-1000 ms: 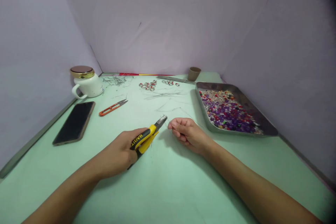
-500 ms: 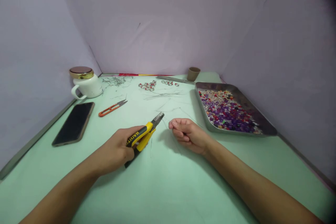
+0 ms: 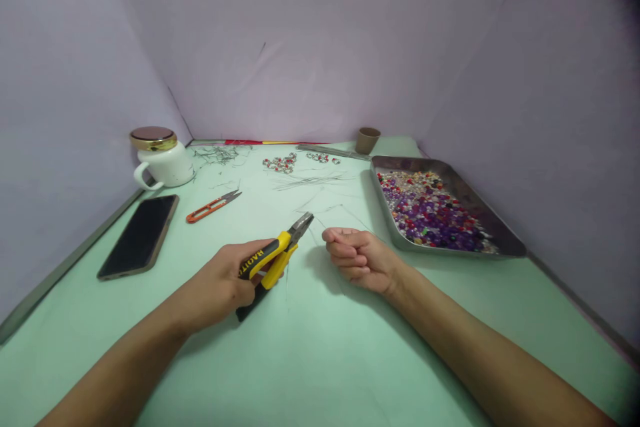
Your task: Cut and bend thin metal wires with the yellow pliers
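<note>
Yellow and black pliers (image 3: 273, 263) are held in my left hand (image 3: 225, 287), their metal jaws pointing up and to the right. Just right of the jaws, my right hand (image 3: 360, 259) has its fingertips pinched together. A thin wire seems to run between the jaws and those fingertips, but what the pinch holds is too small to make out. Several thin wires (image 3: 313, 180) lie on the green table behind both hands. Small rings with red and clear beads (image 3: 280, 162) rest farther back.
A metal tray (image 3: 450, 252) of mixed beads stands at the right. Orange snips (image 3: 207, 209), a phone (image 3: 140, 237) and a lidded white mug (image 3: 170, 163) are at the left. A small brown cup (image 3: 368, 140) and tangled wire (image 3: 220, 155) lie at the back.
The fingers of my right hand have curled in slightly more at the pinch. My left hand and the pliers have hardly moved.
</note>
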`<state>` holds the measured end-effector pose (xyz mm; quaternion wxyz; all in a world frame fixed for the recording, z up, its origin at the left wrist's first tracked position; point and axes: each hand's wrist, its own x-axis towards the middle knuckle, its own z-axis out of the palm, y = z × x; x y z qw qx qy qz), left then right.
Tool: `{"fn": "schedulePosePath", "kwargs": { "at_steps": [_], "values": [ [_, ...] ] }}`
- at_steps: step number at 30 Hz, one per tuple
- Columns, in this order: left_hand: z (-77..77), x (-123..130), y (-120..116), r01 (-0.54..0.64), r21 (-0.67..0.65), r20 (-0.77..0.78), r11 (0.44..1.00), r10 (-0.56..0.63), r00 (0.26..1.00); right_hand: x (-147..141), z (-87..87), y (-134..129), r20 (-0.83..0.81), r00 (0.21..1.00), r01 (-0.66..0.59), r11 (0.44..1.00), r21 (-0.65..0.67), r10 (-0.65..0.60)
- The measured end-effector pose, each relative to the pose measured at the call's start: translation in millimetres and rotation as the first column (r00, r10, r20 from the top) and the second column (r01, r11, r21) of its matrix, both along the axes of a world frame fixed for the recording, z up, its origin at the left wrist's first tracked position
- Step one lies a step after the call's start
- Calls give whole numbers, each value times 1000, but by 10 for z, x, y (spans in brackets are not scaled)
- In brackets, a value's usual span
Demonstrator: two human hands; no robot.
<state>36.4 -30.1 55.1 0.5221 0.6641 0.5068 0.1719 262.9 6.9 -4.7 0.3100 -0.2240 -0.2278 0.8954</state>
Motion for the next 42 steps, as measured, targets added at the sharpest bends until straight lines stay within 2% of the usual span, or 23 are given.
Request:
{"fn": "schedulePosePath", "kwargs": {
  "at_steps": [11,20,32,34,38,42],
  "values": [
    [-11,2,-2,0,3,11,1000,0,1000,-26,-11,-12,44,998,36,997,69,-39],
    [-2,0,-8,19,-23,35,1000,-18,999,-29,-16,-15,57,998,35,997,74,-39],
    [-23,-7,6,27,8,-5,1000,-27,1000,-31,-29,-9,79,996,45,996,82,-51],
    [-25,-13,7,25,-26,1,999,-25,1000,-30,-28,-8,88,995,49,995,87,-57],
    [-34,-36,-2,41,-178,72,983,-28,997,-37,-16,-19,116,991,59,993,102,-71],
    [-66,-69,12,91,-169,48,981,-84,995,-48,-15,-27,157,984,63,988,139,-85]
  ]
}}
